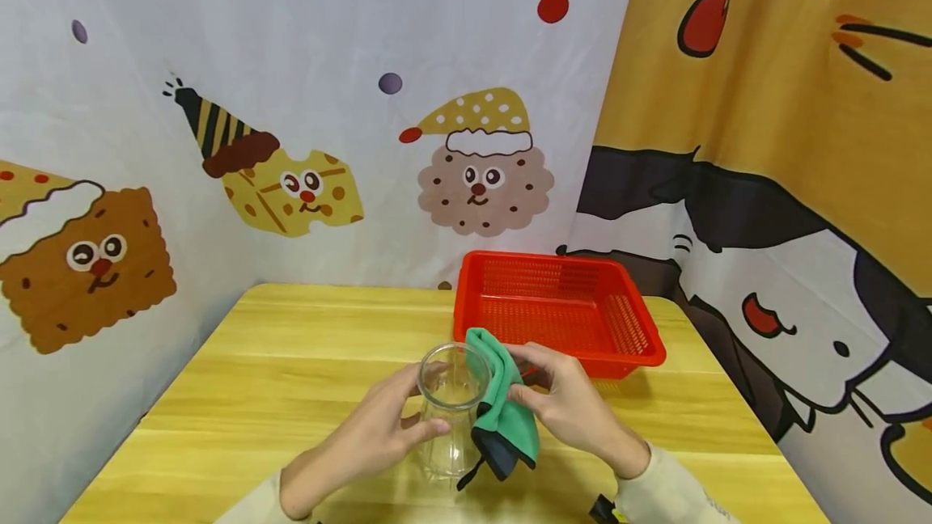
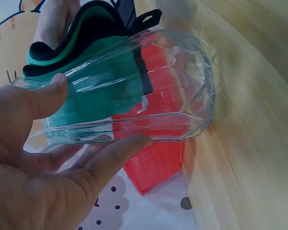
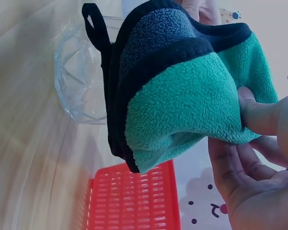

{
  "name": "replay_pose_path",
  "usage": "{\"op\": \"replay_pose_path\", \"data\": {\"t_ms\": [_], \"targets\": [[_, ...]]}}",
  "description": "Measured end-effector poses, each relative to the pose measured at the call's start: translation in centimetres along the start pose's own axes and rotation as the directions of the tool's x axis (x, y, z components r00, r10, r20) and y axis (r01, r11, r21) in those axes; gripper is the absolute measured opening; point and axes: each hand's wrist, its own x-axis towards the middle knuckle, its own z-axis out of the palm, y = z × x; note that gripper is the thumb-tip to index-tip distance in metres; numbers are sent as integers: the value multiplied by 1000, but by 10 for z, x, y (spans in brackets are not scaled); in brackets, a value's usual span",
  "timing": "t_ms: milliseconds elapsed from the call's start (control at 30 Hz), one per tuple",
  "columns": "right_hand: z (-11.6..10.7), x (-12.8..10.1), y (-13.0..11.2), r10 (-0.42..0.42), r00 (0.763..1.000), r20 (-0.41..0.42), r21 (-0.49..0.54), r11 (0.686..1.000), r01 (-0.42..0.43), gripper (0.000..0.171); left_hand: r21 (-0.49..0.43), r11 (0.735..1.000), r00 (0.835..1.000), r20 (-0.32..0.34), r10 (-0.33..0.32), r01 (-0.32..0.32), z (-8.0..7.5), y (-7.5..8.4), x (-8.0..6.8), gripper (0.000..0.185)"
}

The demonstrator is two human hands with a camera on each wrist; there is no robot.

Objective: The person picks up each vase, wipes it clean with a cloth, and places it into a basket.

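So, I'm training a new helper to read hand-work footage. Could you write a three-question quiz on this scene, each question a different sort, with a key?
1. Short answer: which hand pinches the green cloth?

2. Multiple choice: what colour is the basket?
A) Blue
B) Red
C) White

3. True or false: the glass jar is nearer to the head camera than the basket.

Key:
1. The right hand, with thumb and fingers.
2. B.
3. True; the left hand holds the glass jar in front of the basket.
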Motion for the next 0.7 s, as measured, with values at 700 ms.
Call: {"op": "replay_pose_path", "data": {"t_ms": [700], "targets": [[19, 2, 10, -150, 986, 71, -9, 988, 151, 57, 12, 1000, 999, -33, 15, -15, 6, -10, -1, 83]]}}
